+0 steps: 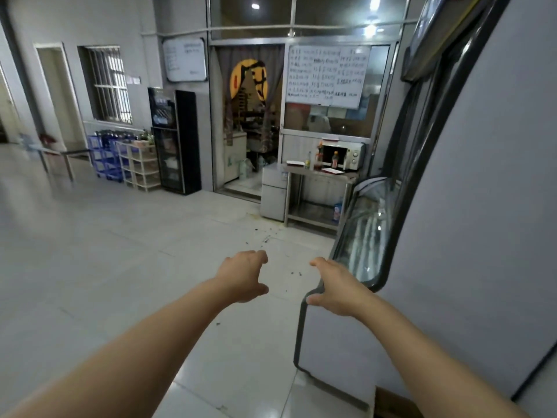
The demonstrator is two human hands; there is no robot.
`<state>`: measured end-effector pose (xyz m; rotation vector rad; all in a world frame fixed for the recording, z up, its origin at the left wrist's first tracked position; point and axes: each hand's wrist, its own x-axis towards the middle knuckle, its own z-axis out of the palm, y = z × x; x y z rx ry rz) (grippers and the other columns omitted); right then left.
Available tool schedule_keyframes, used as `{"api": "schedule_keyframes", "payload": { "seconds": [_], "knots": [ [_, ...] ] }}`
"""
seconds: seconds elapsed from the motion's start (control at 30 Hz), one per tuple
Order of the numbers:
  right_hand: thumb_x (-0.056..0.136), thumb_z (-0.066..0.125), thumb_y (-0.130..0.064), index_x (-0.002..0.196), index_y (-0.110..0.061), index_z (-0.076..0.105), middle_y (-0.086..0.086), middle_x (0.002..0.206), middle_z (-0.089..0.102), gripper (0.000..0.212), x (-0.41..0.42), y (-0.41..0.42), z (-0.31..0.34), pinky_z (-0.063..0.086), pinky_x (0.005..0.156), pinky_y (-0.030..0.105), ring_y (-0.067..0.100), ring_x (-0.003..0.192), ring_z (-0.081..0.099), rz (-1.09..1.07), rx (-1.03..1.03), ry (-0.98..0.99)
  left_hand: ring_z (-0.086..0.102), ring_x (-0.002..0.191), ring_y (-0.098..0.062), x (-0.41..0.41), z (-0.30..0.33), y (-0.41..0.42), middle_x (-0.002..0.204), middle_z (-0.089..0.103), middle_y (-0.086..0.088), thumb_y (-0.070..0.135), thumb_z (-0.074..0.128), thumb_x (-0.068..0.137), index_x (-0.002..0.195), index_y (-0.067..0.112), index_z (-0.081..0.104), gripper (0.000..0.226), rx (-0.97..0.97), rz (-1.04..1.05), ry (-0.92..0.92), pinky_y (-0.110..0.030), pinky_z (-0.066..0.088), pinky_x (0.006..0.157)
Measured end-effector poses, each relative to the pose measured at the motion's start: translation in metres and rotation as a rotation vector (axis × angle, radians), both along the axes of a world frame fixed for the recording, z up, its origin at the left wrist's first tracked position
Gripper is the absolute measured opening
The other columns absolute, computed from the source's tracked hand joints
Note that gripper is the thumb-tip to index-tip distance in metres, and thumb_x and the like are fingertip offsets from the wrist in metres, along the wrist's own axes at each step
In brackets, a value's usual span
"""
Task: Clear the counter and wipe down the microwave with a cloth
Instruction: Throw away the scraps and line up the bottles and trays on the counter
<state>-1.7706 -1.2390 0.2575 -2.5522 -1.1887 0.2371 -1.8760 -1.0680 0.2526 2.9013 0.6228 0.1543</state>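
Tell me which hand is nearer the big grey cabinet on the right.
Right. The right hand hovers just beside the grey cabinet, near its dark edge; the left hand is further left, over the floor.

Microwave (346, 155) far off, small; dial markings unreadable, door partly hidden behind bottles (327, 158). Bottle labels too small to read. Flat items on counter (319, 173) left of and in front of microwave: paper or trays, cannot tell. Whiteboard (327, 75) above microwave: writing illegible. Room through doorway (250, 116) left of microwave dark, contents unclear. Grey cabinet (482, 206) right of microwave cut by right edge. Both forearms cut by bottom edge. Left hand (245, 276) and right hand (334, 288) seen from back, palms hidden.
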Motion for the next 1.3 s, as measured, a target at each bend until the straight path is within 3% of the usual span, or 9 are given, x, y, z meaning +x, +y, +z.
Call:
{"api": "schedule_keyframes", "payload": {
  "seconds": [0.5, 0.73, 0.87, 1.1, 1.3],
  "knots": [
    [0.084, 0.068, -0.031, 0.147, -0.021, 0.022, 0.003, 0.149, 0.030, 0.078, 0.044, 0.170, 0.013, 0.038, 0.105, 0.038, 0.022, 0.135, 0.032, 0.026, 0.004, -0.006, 0.049, 0.120, -0.021, 0.033, 0.010, 0.159, 0.133, 0.051, 0.001, 0.033, 0.067, 0.083, 0.133, 0.019, 0.041, 0.057, -0.062, 0.028, -0.041, -0.036, 0.042, 0.099],
    [0.084, 0.066, -0.031, 0.146, -0.020, 0.023, 0.003, 0.149, 0.028, 0.077, 0.134, 0.260, 0.009, 0.043, 0.101, 0.039, 0.022, 0.127, 0.042, 0.042, 0.031, -0.008, 0.049, 0.120, -0.021, 0.113, 0.007, 0.245, 0.132, 0.051, 0.002, 0.033, 0.067, 0.083, 0.132, 0.020, 0.041, 0.057, -0.042, 0.055, -0.009, -0.034, 0.043, 0.097],
    [0.085, 0.066, -0.030, 0.146, -0.020, 0.024, 0.002, 0.150, 0.029, 0.075, 0.190, 0.305, 0.012, 0.038, 0.105, 0.036, 0.022, 0.135, 0.032, 0.058, 0.036, -0.022, 0.048, 0.121, -0.021, 0.168, 0.011, 0.293, 0.132, 0.052, 0.000, 0.032, 0.067, 0.083, 0.132, 0.019, 0.041, 0.057, -0.047, 0.080, -0.010, -0.034, 0.043, 0.097],
    [0.083, 0.068, -0.031, 0.144, -0.023, 0.026, 0.004, 0.146, 0.033, 0.074, 0.274, 0.373, 0.016, 0.042, 0.100, 0.037, 0.022, 0.130, 0.037, 0.034, 0.014, -0.026, 0.050, 0.120, -0.022, 0.255, 0.011, 0.360, 0.131, 0.053, -0.001, 0.032, 0.068, 0.082, 0.132, 0.019, 0.042, 0.058, -0.072, 0.058, -0.008, -0.035, 0.043, 0.097],
    [0.082, 0.070, -0.029, 0.145, -0.020, 0.027, 0.004, 0.148, 0.031, 0.076, 0.343, 0.438, 0.006, 0.038, 0.104, 0.036, 0.023, 0.133, 0.036, 0.002, 0.018, -0.051, 0.049, 0.122, -0.023, 0.334, 0.005, 0.432, 0.136, 0.050, -0.002, 0.032, 0.069, 0.082, 0.134, 0.018, 0.041, 0.060, -0.082, -0.005, -0.024, -0.035, 0.043, 0.099]
  ]
}}
